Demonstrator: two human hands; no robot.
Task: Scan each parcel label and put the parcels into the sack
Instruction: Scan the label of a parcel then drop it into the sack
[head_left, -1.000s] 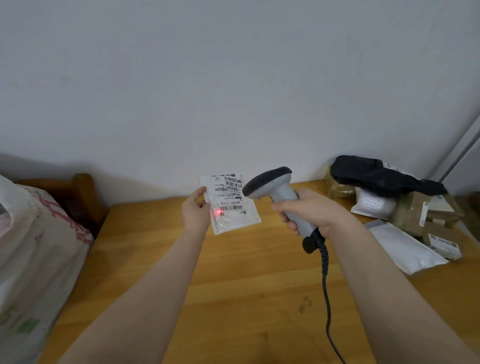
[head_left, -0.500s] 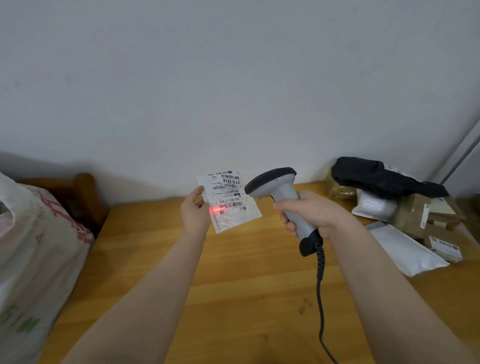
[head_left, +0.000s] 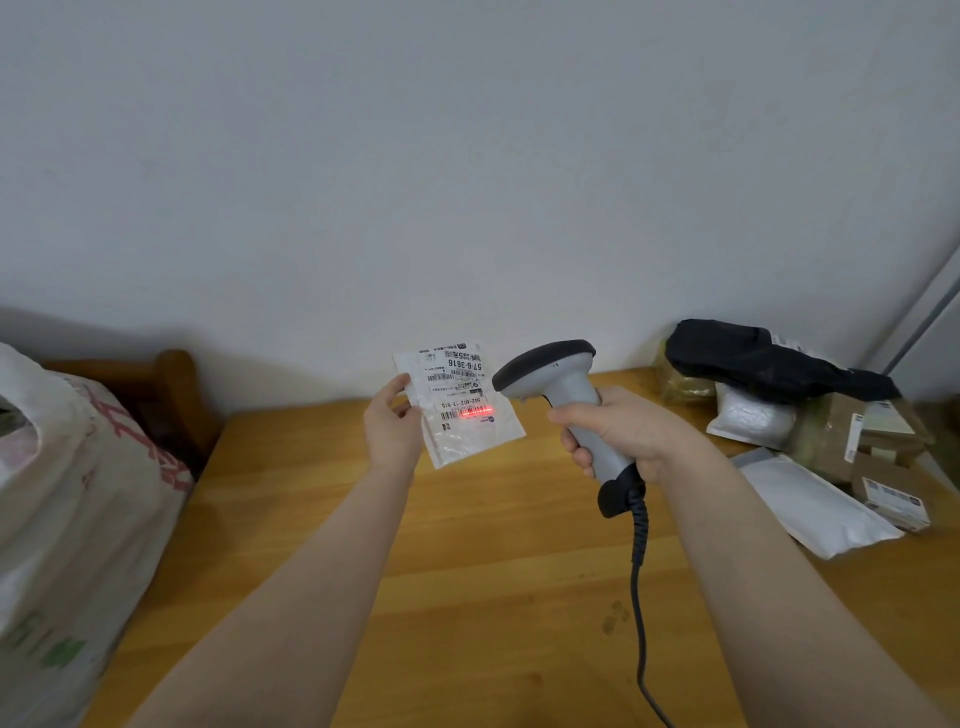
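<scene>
The left hand (head_left: 392, 431) pinches a small white parcel (head_left: 460, 410) by its left edge above the table (head_left: 467, 571). The right hand (head_left: 618, 431) grips a scanner (head_left: 563, 395), whose red line falls across the label's barcode. A sack (head_left: 67, 519) stands far left.

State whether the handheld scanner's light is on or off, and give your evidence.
On: the scanner casts a red line across the barcode of the white parcel.

We see dim, even light, with shadow low on the pale grey wall (head_left: 467, 156). A red line (head_left: 475, 412) glows on the white paper label (head_left: 457, 387); the yellow wooden table (head_left: 493, 571) bows.
</scene>
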